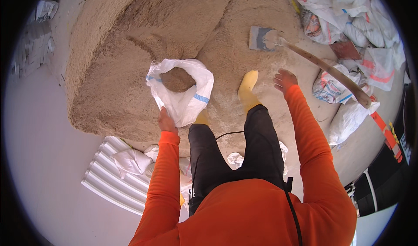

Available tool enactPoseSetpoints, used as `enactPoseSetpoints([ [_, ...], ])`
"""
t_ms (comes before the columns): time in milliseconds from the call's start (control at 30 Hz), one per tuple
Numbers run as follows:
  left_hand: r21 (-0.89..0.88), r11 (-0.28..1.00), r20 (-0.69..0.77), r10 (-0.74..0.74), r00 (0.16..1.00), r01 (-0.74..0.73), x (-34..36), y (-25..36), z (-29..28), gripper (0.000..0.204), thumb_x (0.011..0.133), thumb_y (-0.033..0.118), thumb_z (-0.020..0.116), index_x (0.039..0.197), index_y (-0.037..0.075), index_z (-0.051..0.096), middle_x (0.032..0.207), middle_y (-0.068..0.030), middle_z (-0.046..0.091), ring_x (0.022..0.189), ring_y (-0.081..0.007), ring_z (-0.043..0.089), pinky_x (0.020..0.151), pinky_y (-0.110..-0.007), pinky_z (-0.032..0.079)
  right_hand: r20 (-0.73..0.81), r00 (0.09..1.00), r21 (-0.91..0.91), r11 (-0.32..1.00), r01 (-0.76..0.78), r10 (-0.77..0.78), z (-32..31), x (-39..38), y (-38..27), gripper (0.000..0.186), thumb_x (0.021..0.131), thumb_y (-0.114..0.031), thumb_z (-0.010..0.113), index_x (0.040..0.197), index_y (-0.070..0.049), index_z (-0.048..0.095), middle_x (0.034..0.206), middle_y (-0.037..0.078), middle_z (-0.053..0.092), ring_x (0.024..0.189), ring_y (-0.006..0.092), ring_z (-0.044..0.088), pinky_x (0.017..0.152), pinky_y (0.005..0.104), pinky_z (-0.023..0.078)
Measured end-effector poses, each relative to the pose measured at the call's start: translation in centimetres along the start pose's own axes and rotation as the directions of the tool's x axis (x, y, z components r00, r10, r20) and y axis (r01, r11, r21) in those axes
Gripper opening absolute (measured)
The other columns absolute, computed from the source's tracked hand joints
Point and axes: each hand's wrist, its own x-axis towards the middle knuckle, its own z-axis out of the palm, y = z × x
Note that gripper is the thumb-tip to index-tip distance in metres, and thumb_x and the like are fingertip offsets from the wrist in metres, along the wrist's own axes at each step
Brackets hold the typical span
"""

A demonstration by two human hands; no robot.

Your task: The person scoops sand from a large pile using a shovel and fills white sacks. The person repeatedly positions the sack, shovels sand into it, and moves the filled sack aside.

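Observation:
A white woven sack (185, 102) with a blue stripe stands with its mouth spread wide, and sand (177, 79) shows inside it. My left hand (166, 120) is closed on the sack's near rim, fingers partly behind the cloth. Out to the right, my right hand (285, 80) hangs in the air with its fingers apart, holding nothing. Beyond that hand lies a shovel (324, 65), its flat metal blade on the sand and its wooden handle slanting toward the right. The sack rests against the sand pile (174, 28).
Yellow boots (249, 87) stand beside the sack. Filled white sacks (348, 24) are heaped at the right, with a reddish slab (345, 50) among them. Corrugated white sheeting (117, 176) and crumpled sacks (133, 161) lie near left. An orange barrier piece (386, 135) is far right.

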Motion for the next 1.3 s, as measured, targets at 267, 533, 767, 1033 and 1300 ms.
enactPoseSetpoints([
  [267,0.148,0.987,0.046,-0.071,0.996,0.063,-1.4,1.5,1.9,0.051,0.101,0.036,0.047,0.132,-0.004,0.053,0.124,-0.0141,0.061,0.109,-0.0279,0.062,0.093,-0.041,0.052,-0.112,0.993,0.771,0.633,0.069,0.029,-17.4,-0.1,-8.7,0.084,0.093,-0.056,0.055,0.145,0.003,0.026,0.142,0.024,0.039,0.129,0.0406,0.046,0.104,0.0535,0.047],
  [533,0.638,0.770,-0.145,0.109,0.983,0.009,-2.1,4.9,1.8,0.065,0.085,0.033,0.072,0.133,-0.005,0.050,0.115,-0.0156,0.062,0.092,-0.0285,0.064,0.081,-0.040,0.054,0.553,0.814,0.763,0.498,-0.411,-0.176,-15.9,12.0,-9.2,0.040,0.091,-0.021,0.058,0.120,0.006,0.050,0.100,0.017,0.062,0.081,0.0235,0.067,0.065,0.0311,0.057],
  [767,0.757,0.194,0.433,0.567,0.701,-0.624,-7.3,10.0,12.0,0.052,0.087,0.026,0.072,0.126,-0.004,0.055,0.101,-0.0157,0.066,0.088,-0.0205,0.062,0.080,-0.033,0.053,0.345,0.932,0.575,0.810,-0.115,-0.112,-19.6,1.4,-7.7,0.036,0.091,-0.025,0.057,0.111,0.004,0.053,0.079,0.010,0.063,0.064,0.0218,0.064,0.056,0.0302,0.054],
  [1033,0.755,0.648,0.655,-0.753,0.060,-0.105,-29.5,4.1,40.5,0.071,0.095,0.054,0.058,0.141,0.005,0.039,0.117,-0.0135,0.060,0.106,-0.0244,0.062,0.093,-0.044,0.051,-0.211,0.977,0.243,0.967,0.078,-0.026,-18.9,-1.8,-4.7,0.018,0.085,-0.010,0.064,0.095,0.003,0.058,0.073,0.013,0.061,0.056,0.0246,0.059,0.052,0.0383,0.053],
  [1300,0.823,0.567,0.529,-0.786,0.320,0.032,-22.9,-0.6,37.3,0.028,0.090,0.020,0.065,0.109,0.006,0.050,0.085,-0.0052,0.059,0.061,-0.0163,0.058,0.042,-0.028,0.036,-0.150,0.982,0.479,0.877,-0.032,0.118,-7.6,1.4,0.1,0.009,0.085,-0.009,0.061,0.090,-0.001,0.062,0.077,0.013,0.062,0.066,0.0277,0.062,0.061,0.0443,0.054],
])
